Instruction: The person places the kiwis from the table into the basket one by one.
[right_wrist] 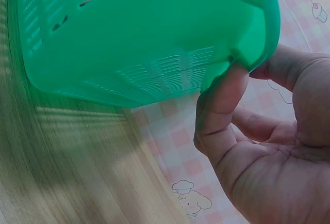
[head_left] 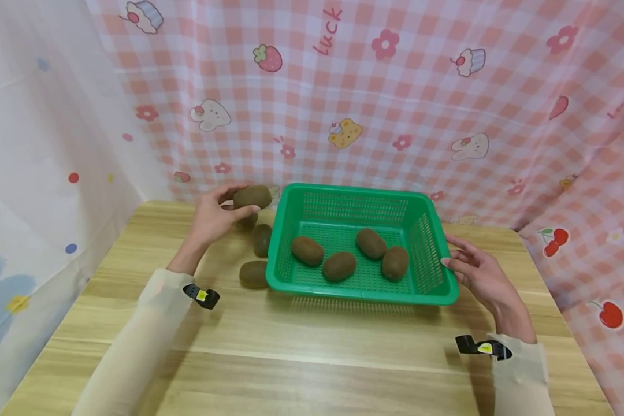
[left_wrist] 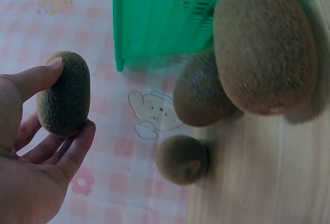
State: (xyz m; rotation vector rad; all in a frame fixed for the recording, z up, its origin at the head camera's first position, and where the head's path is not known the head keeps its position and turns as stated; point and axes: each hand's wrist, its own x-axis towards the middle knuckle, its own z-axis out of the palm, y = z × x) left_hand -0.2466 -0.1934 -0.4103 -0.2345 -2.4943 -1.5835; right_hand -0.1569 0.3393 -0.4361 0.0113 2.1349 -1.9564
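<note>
My left hand (head_left: 213, 215) holds a brown, fuzzy kiwi (head_left: 252, 197) above the table's back left part, thumb on one side and fingers on the other. In the left wrist view this held kiwi (left_wrist: 64, 97) is lifted apart from the three on the wood. At the right end of a green plastic basket (head_left: 364, 294), my right hand (head_left: 481, 277) pinches the rim between thumb and curled fingers, as the right wrist view shows. Several kiwis (head_left: 339, 266) lie on the basket's floor. Beside its left wall are a kiwi (head_left: 253, 274), a second kiwi (head_left: 262, 240) and a third (head_left: 247, 222), partly hidden by the left hand.
The wood-grain table (head_left: 301, 370) ends at a pink checked curtain (head_left: 312, 104) close behind the basket. A white curtain (head_left: 47, 144) hangs on the left. Each cream sleeve carries a small black wrist device, such as the left device (head_left: 201, 296).
</note>
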